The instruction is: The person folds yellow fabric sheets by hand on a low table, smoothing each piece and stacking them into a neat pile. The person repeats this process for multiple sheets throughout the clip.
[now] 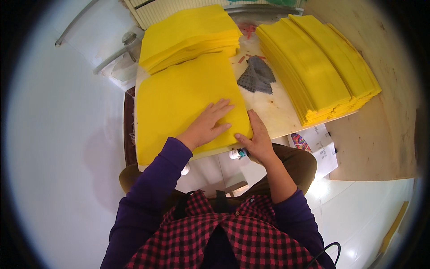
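Note:
A wide stack of yellow fabric sheets point(188, 96) lies flat at the table's near left, in front of me. My left hand point(208, 123) rests on top of it near the right side, palm down with the fingers spread. At the stack's near right corner is my right hand point(257, 136), its fingers stretched along the right edge and its thumb on the top sheet. Neither hand grips anything that I can see. Behind this stack sits a second yellow stack point(192, 31) with uneven layered edges.
To the right, folded yellow fabric pieces point(309, 67) stand in thick rows. A crumpled grey cloth point(256, 75) lies on the pale wooden table point(275, 110) between the stacks, near small red scraps point(248, 30). A white box point(318, 150) is below the table's right edge.

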The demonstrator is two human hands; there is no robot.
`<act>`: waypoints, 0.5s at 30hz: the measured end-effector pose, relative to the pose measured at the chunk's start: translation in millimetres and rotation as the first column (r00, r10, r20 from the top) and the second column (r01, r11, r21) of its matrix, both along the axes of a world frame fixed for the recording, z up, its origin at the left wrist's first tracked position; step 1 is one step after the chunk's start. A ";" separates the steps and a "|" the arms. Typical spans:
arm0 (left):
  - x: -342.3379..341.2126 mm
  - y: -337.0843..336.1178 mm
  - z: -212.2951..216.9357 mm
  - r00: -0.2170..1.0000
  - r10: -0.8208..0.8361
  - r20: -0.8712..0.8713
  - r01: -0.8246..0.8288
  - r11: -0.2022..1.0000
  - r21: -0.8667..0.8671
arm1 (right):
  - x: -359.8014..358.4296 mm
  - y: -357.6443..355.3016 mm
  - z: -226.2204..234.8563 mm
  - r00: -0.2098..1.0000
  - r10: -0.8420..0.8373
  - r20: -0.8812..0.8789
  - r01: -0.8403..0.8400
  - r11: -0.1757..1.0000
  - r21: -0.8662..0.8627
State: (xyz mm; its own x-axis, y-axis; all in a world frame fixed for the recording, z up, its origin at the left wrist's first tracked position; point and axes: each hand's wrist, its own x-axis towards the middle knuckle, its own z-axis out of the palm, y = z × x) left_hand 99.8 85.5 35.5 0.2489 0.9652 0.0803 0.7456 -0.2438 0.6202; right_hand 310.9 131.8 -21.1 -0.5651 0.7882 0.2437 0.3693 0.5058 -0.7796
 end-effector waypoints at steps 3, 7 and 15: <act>-2.6 -1.2 -11.7 0.994 -0.020 -0.110 0.029 0.996 0.084 | 2.9 -0.8 -1.0 1.000 -0.018 0.005 0.018 1.000 -0.021; -3.5 -1.0 -15.5 0.992 -0.010 -0.124 0.022 0.995 0.096 | 5.9 0.3 -5.9 0.997 -0.010 -0.078 -0.001 0.991 -0.136; -1.0 -2.6 -11.7 0.988 -0.004 -0.153 0.021 0.994 0.110 | 3.2 5.6 -18.0 0.962 -0.050 -0.270 -0.069 0.908 -0.414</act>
